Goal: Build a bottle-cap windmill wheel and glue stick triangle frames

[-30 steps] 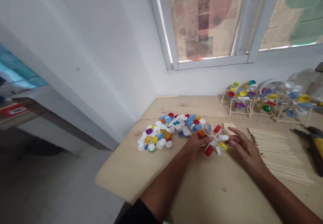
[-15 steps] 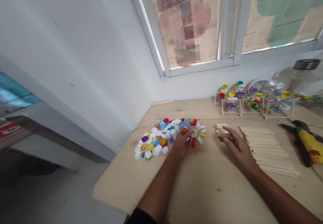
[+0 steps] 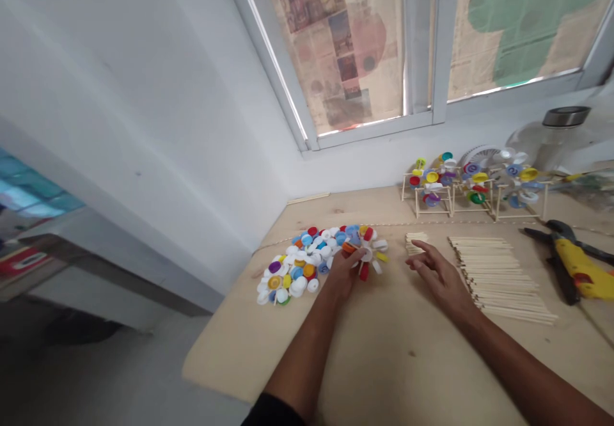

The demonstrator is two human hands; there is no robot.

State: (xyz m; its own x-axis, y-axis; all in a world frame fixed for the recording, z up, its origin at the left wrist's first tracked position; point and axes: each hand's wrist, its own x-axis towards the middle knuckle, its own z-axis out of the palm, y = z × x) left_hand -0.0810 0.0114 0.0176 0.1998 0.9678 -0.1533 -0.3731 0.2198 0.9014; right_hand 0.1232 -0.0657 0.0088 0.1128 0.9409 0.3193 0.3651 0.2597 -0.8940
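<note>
One spoked wheel of red, orange, yellow and white plastic caps around a round whitish hub [image 3: 366, 254] was gripped by the left hand [image 3: 341, 274], its edge pinched narrowly between thumb and fingers. With that wheel taken as the centre of the clock, a loose heap of shallow, round plastic bottle caps, mostly white among blue, red, orange and purple [image 3: 297, 266], was spread toward nine o'clock; whether the heap was touched by the wheel could not be told.

Toward three o'clock the right hand [image 3: 439, 279] was poised, its fingers loosely spread and the thumb parted from them. Just beyond its fingertips, a small bundle of short, pale wooden sticks [image 3: 416, 242] was laid. Past it, long, slender wooden sticks with browned ends [image 3: 499, 272] were ranged side by side, and farther out was placed a yellow-and-black plastic tool [image 3: 578, 269].

Toward two o'clock, similar cap wheels were mounted on boxy stick frames [image 3: 477, 188]. At twelve, a thin twisted cord [image 3: 384, 224] was stretched across the smooth, pale, knotted wooden tabletop [image 3: 384, 362].
</note>
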